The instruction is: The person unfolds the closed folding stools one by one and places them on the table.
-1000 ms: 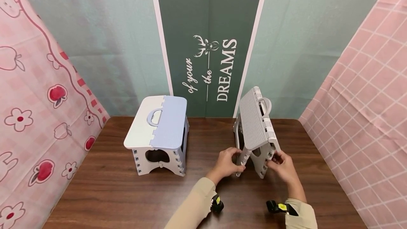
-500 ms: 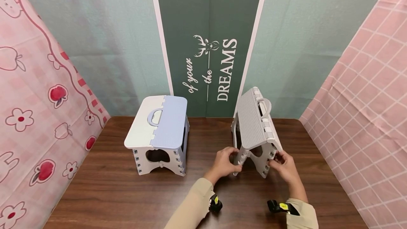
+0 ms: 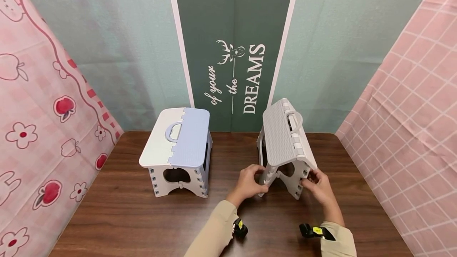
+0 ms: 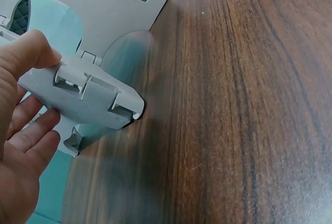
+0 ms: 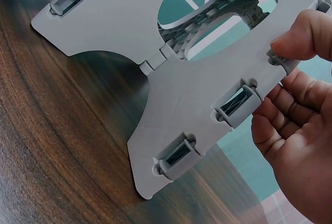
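A grey folding stool [image 3: 280, 136] stands half unfolded at the right of the table, its two top panels sloping down from a raised middle hinge with a loop handle [image 3: 295, 122]. My left hand [image 3: 248, 183] grips the edge of its near left leg, thumb on the near side and fingers behind, as the left wrist view shows. On the other side my right hand [image 3: 319, 185] pinches the right leg's edge just under the panel. In the right wrist view the hinged end panel [image 5: 181, 89] is bent at its middle joint. The feet rest on the wood.
A white and blue folding stool [image 3: 189, 138] stands fully unfolded at the left of the wooden table [image 3: 128, 213]. A green cloth [image 3: 235, 11] with lettering hangs behind the table. Pink cloths [image 3: 410, 90] line both sides.
My left hand has shifted slightly left with the grey stool's left leg. The legs stand wider apart, and the top panels are flatter and more spread. The white and blue stool has stayed put.
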{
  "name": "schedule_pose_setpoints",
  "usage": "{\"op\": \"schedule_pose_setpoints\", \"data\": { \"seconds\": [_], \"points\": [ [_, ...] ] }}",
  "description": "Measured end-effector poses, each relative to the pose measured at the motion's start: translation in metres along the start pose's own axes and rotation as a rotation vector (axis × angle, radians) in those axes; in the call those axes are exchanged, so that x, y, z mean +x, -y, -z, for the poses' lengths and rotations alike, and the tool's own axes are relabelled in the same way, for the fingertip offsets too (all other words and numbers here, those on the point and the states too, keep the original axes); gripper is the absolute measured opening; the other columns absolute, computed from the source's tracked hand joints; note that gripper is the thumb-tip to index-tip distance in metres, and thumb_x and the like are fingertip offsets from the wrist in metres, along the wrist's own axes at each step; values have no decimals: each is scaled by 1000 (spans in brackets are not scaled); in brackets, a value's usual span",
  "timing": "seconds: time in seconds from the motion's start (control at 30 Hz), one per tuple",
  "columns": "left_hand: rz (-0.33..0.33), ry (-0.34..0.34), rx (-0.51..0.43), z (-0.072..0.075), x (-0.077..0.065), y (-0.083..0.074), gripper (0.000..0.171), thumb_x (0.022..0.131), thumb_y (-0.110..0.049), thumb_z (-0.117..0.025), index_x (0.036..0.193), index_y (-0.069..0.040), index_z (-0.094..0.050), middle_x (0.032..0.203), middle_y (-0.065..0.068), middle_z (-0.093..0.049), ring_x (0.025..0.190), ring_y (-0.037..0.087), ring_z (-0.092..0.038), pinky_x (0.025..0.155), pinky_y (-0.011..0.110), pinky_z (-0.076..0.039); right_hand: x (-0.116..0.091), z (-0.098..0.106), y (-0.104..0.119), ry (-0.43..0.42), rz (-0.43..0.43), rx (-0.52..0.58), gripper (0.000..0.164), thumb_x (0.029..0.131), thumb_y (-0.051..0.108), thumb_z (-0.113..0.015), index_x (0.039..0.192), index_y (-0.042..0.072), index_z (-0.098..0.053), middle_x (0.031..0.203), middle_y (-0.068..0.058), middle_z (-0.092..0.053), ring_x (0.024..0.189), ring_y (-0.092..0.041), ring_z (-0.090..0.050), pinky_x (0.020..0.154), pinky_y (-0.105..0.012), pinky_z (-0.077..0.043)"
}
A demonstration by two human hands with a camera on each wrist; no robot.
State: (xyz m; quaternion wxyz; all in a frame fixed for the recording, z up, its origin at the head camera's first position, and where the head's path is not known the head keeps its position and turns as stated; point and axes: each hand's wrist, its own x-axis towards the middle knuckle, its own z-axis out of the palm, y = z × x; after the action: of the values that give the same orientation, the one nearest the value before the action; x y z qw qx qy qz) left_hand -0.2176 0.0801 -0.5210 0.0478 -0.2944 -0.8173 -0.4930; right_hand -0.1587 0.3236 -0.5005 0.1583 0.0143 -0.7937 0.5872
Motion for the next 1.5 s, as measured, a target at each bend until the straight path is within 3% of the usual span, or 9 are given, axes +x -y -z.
{"op": "schedule_pose_setpoints", "data": {
  "seconds": [0.5, 0.77, 1.1, 1.5],
  "points": [
    [-2, 7, -18, 4, 1, 1, 49, 59, -9, -77, 106, -4, -63, 100, 10, -62, 85, 23, -62, 74, 34, -50, -1, 3, -2, -37, -19, 8, 24, 69, -16, -59, 92, -10, -54, 78, 9, -58, 72, -4, -53, 61, -16, -44],
    [15, -1, -23, 7, -1, 4, 48, 60, -8, -77, 106, -5, -64, 100, 6, -61, 87, 22, -61, 75, 32, -50, 0, 4, -3, -31, -36, 6, 25, 70, -15, -59, 95, -12, -53, 79, 9, -59, 73, -3, -54, 62, -16, -45],
    [39, -2, -28, 9, -4, 9, 50, 61, -9, -77, 109, -5, -63, 103, 6, -61, 90, 21, -61, 77, 30, -50, 0, 4, -6, -33, -10, 49, 35, 70, -16, -59, 90, 13, -61, 80, 10, -61, 74, -3, -56, 62, -16, -45],
    [73, -2, -25, 12, -6, 10, 52, 61, -9, -76, 110, -6, -63, 105, 6, -61, 90, 24, -61, 78, 30, -49, -1, -1, -2, -45, 15, 72, 36, 70, -16, -57, 90, 13, -62, 81, 11, -61, 74, -3, -56, 62, -15, -45]
  ]
}}
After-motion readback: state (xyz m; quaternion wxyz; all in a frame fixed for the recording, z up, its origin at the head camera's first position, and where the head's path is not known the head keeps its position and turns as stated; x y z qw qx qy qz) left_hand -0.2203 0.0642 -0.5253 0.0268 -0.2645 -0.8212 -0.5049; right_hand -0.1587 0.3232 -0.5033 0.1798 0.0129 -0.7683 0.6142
